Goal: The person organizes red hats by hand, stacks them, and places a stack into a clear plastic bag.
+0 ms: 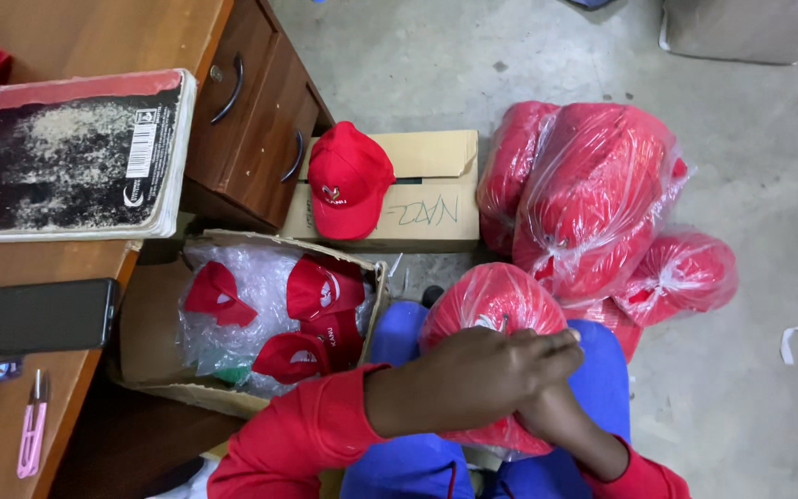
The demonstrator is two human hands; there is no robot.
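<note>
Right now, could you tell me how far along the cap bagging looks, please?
Done: four tied plastic bags of red caps lie on the floor. In hand: both hands, left hand and right hand, work at the top of another bag on the lap. Left: loose caps in the cardboard box, one cap on the closed box.

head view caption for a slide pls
Both hands grip a bagged red cap on the lap, beside a box of caps.

Bag [482, 300]: clear plastic, packed with red caps, bulging and rounded. Rests on the lap, on blue trousers, beneath both hands. Left hand [473, 374] lies across its top, fingers curled toward the bag's neck. Right hand [551, 416] grips from below right, just beside the left. Upper surface glossy, wrinkled; lower edge shows under the wrists.
</note>
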